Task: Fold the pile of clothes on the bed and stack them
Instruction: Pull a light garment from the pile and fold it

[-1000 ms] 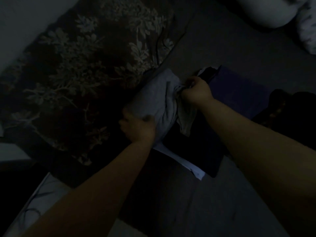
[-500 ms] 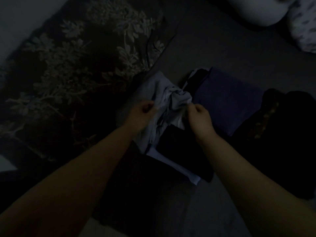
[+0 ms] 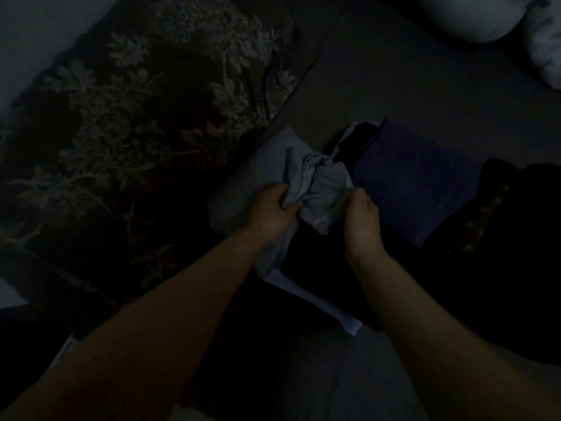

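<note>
Gripping the bunched pale garment [image 3: 315, 189] beside the navy folded stack [image 3: 416, 180], left hand [image 3: 270, 212] and right hand [image 3: 361, 220] are mid-fold; spreading flat is judged next.

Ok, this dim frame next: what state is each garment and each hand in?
Light blue garment: bunched, unfolded, held by both hands.
Left hand: grips the garment's left side.
Right hand: pinches its right edge.
Dark blue garment: folded flat on the bed.
Black garment: lies flat under the light one.
Dark clothes pile: unfolded, at right.
</note>
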